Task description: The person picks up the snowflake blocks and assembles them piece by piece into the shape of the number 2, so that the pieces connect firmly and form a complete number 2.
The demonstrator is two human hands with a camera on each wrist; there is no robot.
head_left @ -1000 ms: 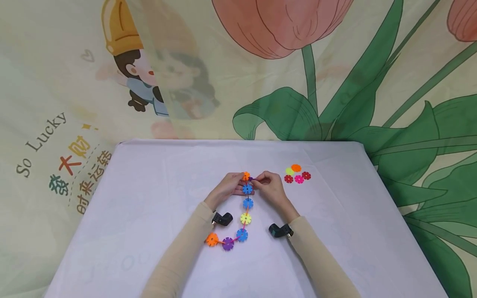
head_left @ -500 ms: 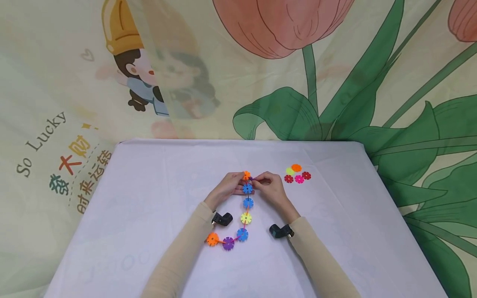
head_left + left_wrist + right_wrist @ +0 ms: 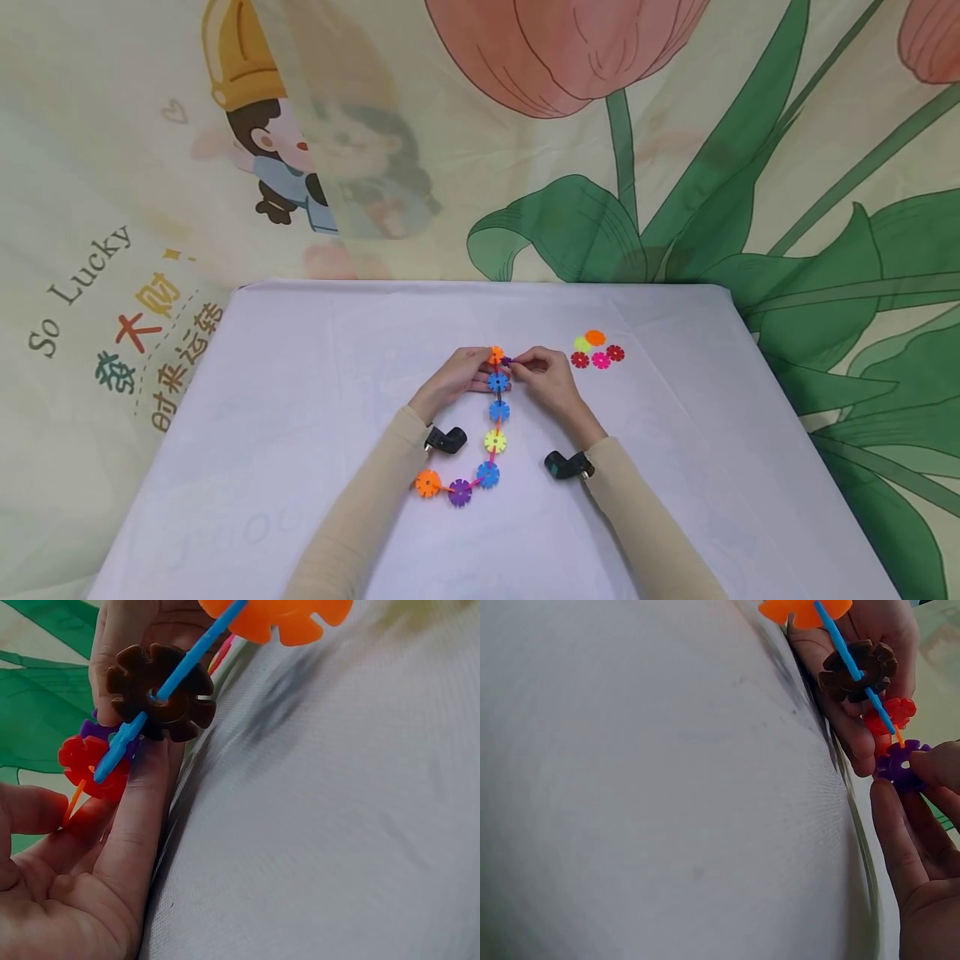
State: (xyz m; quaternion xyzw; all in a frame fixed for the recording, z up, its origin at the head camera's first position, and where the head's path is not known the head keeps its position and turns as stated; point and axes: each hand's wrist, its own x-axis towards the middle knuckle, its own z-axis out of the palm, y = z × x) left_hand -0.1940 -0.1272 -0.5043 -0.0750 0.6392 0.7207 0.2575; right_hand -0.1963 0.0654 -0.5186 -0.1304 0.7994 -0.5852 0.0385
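A chain of notched plastic discs [image 3: 495, 441] runs down from my hands and curves left toward my left sleeve. My left hand [image 3: 456, 382] pinches the orange disc [image 3: 496, 355] at its upper end. Beside that, in the left wrist view, come a red disc [image 3: 75, 756] and a brown one [image 3: 186, 712], with blue discs edge-on between and beyond them. Thumb and fingers of my right hand [image 3: 553, 382] pinch a purple disc [image 3: 894, 772], its edge right at the orange disc.
Several loose discs lie right of my right hand: an orange one [image 3: 595, 337], a yellow one, a pink one [image 3: 601, 361] and two dark red ones [image 3: 615, 353]. A white cloth [image 3: 315, 375] covers the table, whose far edge meets a printed backdrop [image 3: 420, 258].
My right wrist has shifted very slightly to the right, and the purple disc shows a little farther right between the hands. Both hands keep their grip.
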